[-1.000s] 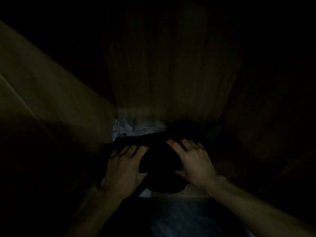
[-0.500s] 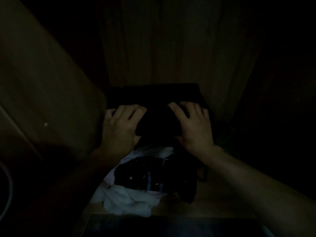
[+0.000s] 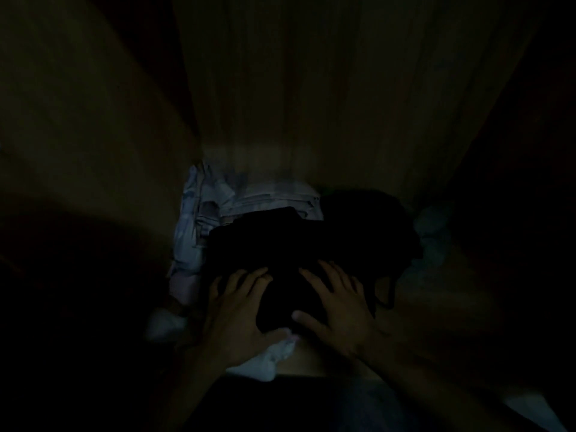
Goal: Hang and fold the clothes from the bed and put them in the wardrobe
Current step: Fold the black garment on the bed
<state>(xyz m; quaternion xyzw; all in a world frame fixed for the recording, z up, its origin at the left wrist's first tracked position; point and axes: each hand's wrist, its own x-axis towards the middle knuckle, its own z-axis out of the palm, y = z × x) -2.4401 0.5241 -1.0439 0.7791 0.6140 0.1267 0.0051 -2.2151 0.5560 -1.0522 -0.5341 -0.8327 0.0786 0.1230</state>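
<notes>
The scene is very dark, inside a wooden wardrobe. A folded black garment (image 3: 299,244) lies on a pile of clothes on the wardrobe shelf (image 3: 436,307). My left hand (image 3: 237,310) rests flat on the garment's near left part, fingers spread. On its near right part lies my right hand (image 3: 336,307), also flat with fingers apart. Pale folded clothes (image 3: 249,198) sit behind and to the left of the black garment. A white cloth (image 3: 268,360) sticks out under my hands at the shelf's front edge.
The wardrobe's wooden back panel (image 3: 311,88) rises straight ahead and a side wall (image 3: 93,135) stands at the left. Another pale cloth (image 3: 433,222) shows dimly at the right of the pile. The right side is too dark to make out.
The view has shifted, so the pile now sits lower in the frame. Both hands stay pressed on the black garment; pale folded clothes show behind it again.
</notes>
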